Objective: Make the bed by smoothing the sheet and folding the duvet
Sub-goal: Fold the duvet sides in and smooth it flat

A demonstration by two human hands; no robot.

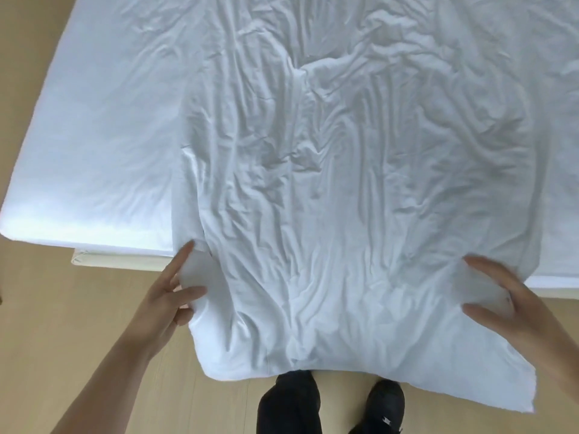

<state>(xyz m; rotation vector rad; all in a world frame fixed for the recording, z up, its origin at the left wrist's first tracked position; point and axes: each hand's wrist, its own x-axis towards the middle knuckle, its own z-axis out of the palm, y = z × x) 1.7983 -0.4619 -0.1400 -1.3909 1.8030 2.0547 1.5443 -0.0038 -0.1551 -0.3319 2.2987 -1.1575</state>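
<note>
The duvet (344, 214) is lying crumpled on the white sheet (103, 120), its near end overhanging the bed's foot edge. The left hand (170, 296) is pinching the duvet's left edge; the right hand (507, 296) is gripping its right edge between thumb and fingers. No writing is showing anywhere.

Pale wooden floor (94, 324) around the bed; dark shoes (387, 402), apparently trainers, below.

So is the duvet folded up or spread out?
Spread out. The duvet lies wrinkled across the bed, its near end hanging over the edge.
</note>
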